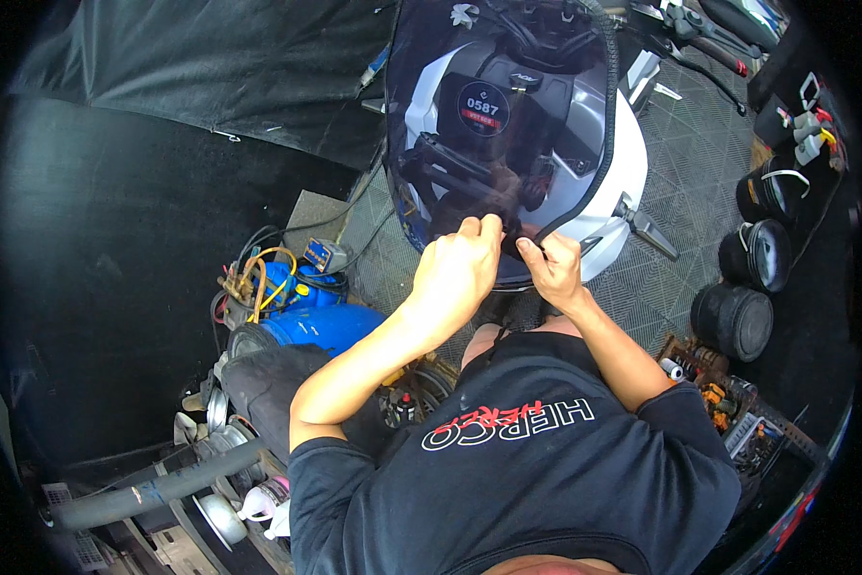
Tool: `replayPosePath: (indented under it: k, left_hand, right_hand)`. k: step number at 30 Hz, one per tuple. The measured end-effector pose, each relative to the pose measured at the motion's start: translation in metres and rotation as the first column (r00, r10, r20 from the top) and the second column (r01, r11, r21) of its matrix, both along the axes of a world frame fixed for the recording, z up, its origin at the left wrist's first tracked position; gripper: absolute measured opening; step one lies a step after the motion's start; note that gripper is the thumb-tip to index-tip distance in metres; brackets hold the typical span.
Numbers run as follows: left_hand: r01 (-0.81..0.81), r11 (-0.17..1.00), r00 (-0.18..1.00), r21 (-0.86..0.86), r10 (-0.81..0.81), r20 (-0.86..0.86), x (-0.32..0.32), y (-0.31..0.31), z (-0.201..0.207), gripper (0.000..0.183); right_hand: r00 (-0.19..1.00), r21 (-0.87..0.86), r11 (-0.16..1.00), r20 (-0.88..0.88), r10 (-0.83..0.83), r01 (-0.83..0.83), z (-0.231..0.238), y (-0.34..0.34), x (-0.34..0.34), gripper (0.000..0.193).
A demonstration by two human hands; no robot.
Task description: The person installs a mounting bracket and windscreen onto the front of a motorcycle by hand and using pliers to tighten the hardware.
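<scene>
In front of me stands a white and black scooter (625, 201) with a dark tinted windscreen (450, 196). A ribbed black edge trim (607, 115) runs along the windscreen's right rim and curves down toward my hands. My right hand (555, 270) is closed at the lower end of this trim, thumb and fingers pinching it against the rim. Close beside it, my left hand (458, 273) is closed in a curl at the windscreen's near edge. What lies inside its fingers is hidden.
Left of me are a blue tank (321, 326) with hoses, and wheel rims (225, 455). Black buckets (733, 321) line the right side, near a tool crate (752, 436). Handlebars and a lever (704, 77) project at the upper right. Patterned mat (680, 153) covers the floor.
</scene>
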State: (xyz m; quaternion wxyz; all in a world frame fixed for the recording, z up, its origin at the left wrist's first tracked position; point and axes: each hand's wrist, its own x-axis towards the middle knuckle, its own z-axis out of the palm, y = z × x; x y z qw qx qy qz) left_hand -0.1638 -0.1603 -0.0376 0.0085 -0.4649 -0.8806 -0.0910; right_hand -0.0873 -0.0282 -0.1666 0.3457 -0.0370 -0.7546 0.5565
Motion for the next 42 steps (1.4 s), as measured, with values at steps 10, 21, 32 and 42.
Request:
replayPosePath:
  k: [10, 21, 32, 42]
  left_hand:
    - [0.008, 0.999, 1.000, -0.038, -0.007, 0.019, 0.000, 0.003, 0.003, 0.022]
    - [0.023, 1.000, 0.996, 0.004, -0.023, 0.083, -0.006, 0.002, 0.003, 0.024]
    - [0.049, 0.996, 0.995, 0.074, -0.055, 0.079, -0.006, 0.002, 0.002, 0.022]
    - [0.021, 1.000, 0.992, 0.010, -0.022, 0.125, -0.008, -0.001, -0.001, 0.021]
  right_hand:
    - [1.000, 0.021, 1.000, 0.006, 0.001, -0.001, 0.003, 0.001, 0.000, 0.029]
    - [1.000, -0.022, 1.000, 0.008, 0.017, -0.017, 0.003, -0.001, -0.001, 0.024]
    - [1.000, 0.017, 1.000, 0.015, 0.010, -0.011, 0.003, 0.001, 0.001, 0.022]
    - [1.000, -0.002, 1.000, 0.009, 0.016, -0.016, 0.002, 0.000, 0.000, 0.023]
